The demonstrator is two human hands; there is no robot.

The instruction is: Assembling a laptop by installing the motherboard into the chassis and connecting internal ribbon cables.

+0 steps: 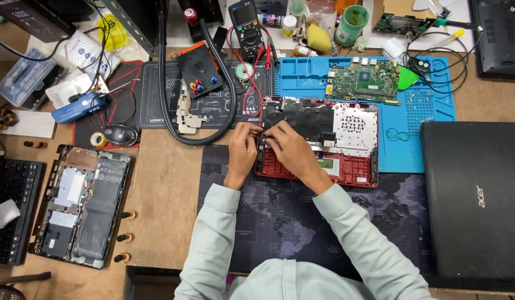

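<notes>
A red laptop base [354,169], opened and gutted, lies on the desk mat with its inner frame up. My left hand [242,150] and my right hand [288,149] meet at its left edge, fingers pinched on a small dark part [262,145] at the corner. What exactly sits between the fingertips is hidden by the fingers. A green motherboard [364,79] rests on the blue repair mat [413,150] just beyond the base.
A closed black laptop [473,200] lies at the right. Another opened laptop chassis [79,205] sits at the left beside a black keyboard [10,208]. A multimeter [245,25], thick black hose [174,119], mouse [121,134] and solder spool [245,71] crowd the back.
</notes>
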